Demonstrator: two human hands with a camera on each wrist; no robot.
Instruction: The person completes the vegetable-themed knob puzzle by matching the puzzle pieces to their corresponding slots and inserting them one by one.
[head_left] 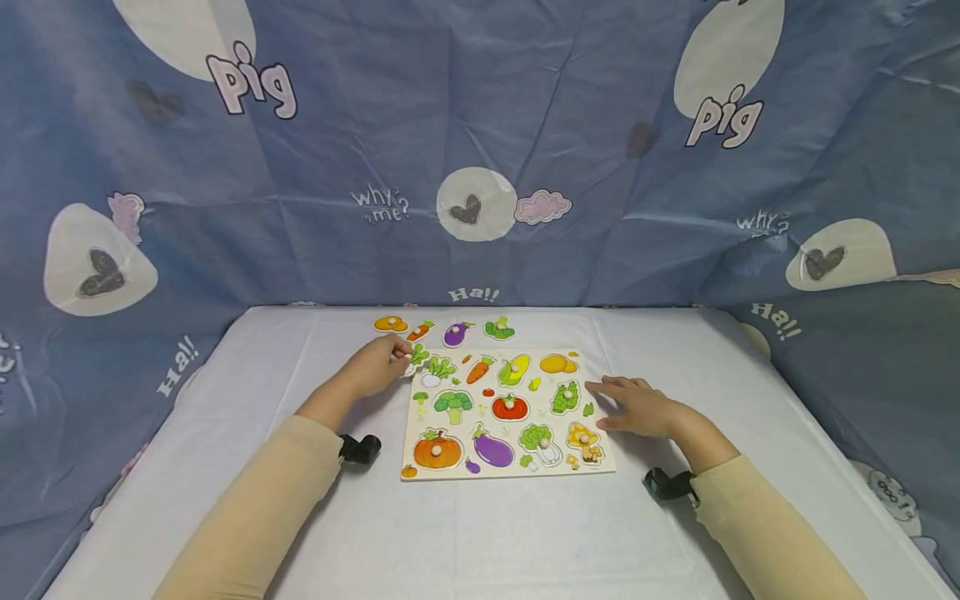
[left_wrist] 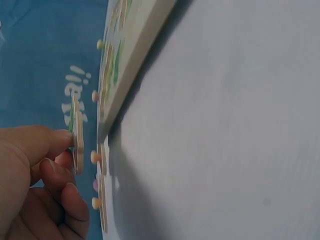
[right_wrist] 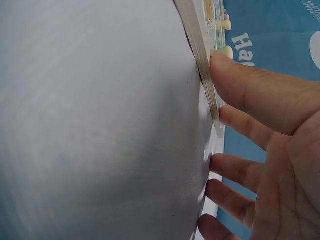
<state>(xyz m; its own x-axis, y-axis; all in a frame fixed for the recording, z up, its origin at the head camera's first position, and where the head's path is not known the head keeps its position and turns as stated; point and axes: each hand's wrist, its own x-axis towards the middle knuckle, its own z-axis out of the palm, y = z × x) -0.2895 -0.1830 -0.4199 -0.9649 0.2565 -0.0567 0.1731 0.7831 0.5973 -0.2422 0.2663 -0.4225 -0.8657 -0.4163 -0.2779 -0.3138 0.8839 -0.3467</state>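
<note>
My left hand (head_left: 378,365) pinches a leafy vegetable puzzle piece (head_left: 417,357) by its knob, just above the upper left corner of a wooden puzzle board (head_left: 465,429). In the left wrist view this piece (left_wrist: 78,142) stands on edge to the camera, clear of the board, its face mostly hidden. Under it, a white radish picture with green leaves (head_left: 438,369) shows on the board. On the other side, my right hand (head_left: 637,407) rests at the board's right edge with spread fingers. Its thumb (right_wrist: 240,80) touches the board's edge (right_wrist: 202,65) in the right wrist view.
Behind the board lie loose knobbed pieces: potato (head_left: 390,323), carrot (head_left: 420,331), eggplant (head_left: 456,334) and broccoli (head_left: 499,328). Knobbed pumpkin (head_left: 438,457), tomato (head_left: 510,410), cabbage (head_left: 536,437) and mushroom (head_left: 583,439) pieces sit in the board. A white cloth (head_left: 465,542) covers the table.
</note>
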